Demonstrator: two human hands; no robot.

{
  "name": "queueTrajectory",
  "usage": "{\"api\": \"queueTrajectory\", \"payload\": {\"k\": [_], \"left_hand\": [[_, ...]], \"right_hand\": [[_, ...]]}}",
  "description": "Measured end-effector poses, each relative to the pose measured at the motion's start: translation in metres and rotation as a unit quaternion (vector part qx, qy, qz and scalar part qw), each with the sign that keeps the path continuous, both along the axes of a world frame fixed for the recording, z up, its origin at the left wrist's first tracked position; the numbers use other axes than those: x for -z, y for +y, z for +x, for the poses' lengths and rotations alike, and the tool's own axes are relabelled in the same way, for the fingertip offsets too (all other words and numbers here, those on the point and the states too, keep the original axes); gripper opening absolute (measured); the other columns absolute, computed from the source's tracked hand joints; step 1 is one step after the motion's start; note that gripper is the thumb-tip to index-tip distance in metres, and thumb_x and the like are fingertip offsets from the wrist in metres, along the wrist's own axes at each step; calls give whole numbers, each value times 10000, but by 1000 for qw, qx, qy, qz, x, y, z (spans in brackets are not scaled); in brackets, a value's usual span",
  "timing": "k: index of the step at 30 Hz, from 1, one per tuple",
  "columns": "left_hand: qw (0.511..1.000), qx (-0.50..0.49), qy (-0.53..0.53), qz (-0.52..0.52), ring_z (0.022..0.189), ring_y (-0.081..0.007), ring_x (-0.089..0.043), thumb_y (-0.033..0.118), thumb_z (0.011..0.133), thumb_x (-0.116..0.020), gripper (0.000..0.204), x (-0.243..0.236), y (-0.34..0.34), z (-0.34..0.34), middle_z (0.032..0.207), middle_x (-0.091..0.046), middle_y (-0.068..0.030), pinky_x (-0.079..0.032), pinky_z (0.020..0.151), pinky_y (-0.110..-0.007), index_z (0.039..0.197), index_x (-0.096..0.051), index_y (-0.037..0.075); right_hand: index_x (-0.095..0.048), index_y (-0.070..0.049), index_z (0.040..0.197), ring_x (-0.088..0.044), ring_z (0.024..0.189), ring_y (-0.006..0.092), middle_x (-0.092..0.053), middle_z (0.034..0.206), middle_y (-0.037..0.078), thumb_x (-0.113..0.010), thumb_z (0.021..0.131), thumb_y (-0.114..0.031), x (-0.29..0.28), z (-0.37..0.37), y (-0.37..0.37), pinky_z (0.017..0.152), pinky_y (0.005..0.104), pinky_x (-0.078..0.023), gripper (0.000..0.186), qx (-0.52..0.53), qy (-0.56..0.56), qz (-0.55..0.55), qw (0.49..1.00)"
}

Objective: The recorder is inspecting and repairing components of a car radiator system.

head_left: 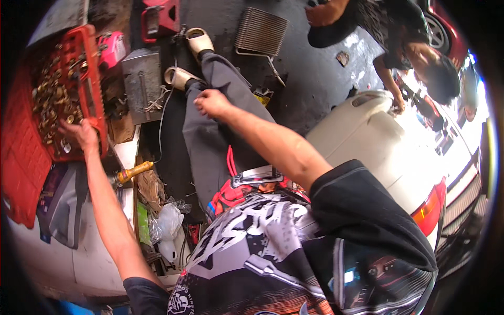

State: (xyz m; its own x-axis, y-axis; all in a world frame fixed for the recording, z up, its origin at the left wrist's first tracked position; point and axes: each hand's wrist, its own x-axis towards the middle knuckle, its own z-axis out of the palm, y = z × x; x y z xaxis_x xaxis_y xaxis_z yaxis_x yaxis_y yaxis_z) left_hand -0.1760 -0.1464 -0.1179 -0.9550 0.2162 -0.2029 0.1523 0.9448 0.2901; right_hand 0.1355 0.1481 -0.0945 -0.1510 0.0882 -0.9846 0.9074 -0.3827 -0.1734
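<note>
My left hand [79,134] reaches out to the left into a red plastic tray [92,79] filled with several brass-coloured fittings [52,94]. Its fingers rest among the parts at the tray's near corner, and whether they grip one is hidden. My right hand [212,102] lies on my knee, on the grey trouser leg [210,142], with its fingers curled and nothing in it. My feet in pale sandals [198,39] point toward the dark floor.
A yellow-handled tool [134,170] and a clear plastic bag [169,220] lie by my left side. A grey metal box [143,84], a red case [160,18] and a wire grille [261,32] sit beyond my feet. Another person [415,52] leans over a white car [378,142] on the right.
</note>
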Motion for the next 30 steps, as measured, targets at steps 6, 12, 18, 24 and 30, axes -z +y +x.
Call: {"api": "queueTrajectory", "payload": {"k": [6, 12, 18, 24, 30], "left_hand": [[998, 24, -44, 26, 1430, -420, 164, 349, 842, -535, 925, -2, -1, -8, 1522, 124, -331, 9, 1149, -527, 1497, 15, -1], [998, 12, -63, 8, 1432, -426, 150, 430, 854, -550, 962, -1, -3, -11, 1522, 151, -319, -23, 1148, -532, 1500, 30, 16], [991, 39, 128, 20, 1401, -415, -221, 371, 855, -497, 733, -1, -23, -10, 1491, -202, -338, -239, 1122, -447, 1456, -268, 18], [999, 6, -25, 43, 1423, -491, 36, 348, 734, -564, 1028, -13, 38, 11, 1542, 133, -277, -82, 1180, -486, 1504, 58, 69], [996, -75, -56, -3, 1440, -448, -1, 320, 760, -536, 949, -45, 39, 13, 1564, 45, -252, -85, 1163, -532, 1517, -26, 60]], "right_hand": [[-675, -15, 1038, -681, 880, 269, -699, 939, 163, -671, 820, -272, -1, 25, -60, 805, 374, -526, 337, -49, -7, -38, 998], [-670, -26, 1091, -659, 1002, 301, -681, 1055, 196, -669, 818, -282, 18, 31, -42, 873, 382, -508, 374, -26, -15, 11, 999], [-615, -13, 1038, -567, 614, 113, -593, 751, 32, -617, 891, -207, 16, 21, -54, 486, 275, -448, 243, -43, 32, -24, 998], [-635, 3, 962, -566, 633, 112, -617, 761, 46, -637, 871, -199, 16, 37, -33, 556, 271, -468, 221, 1, 21, -49, 999], [-584, 36, 1038, -569, 658, 127, -602, 785, 50, -611, 882, -143, 14, 28, -32, 574, 282, -476, 238, 16, 30, -97, 995]]}}
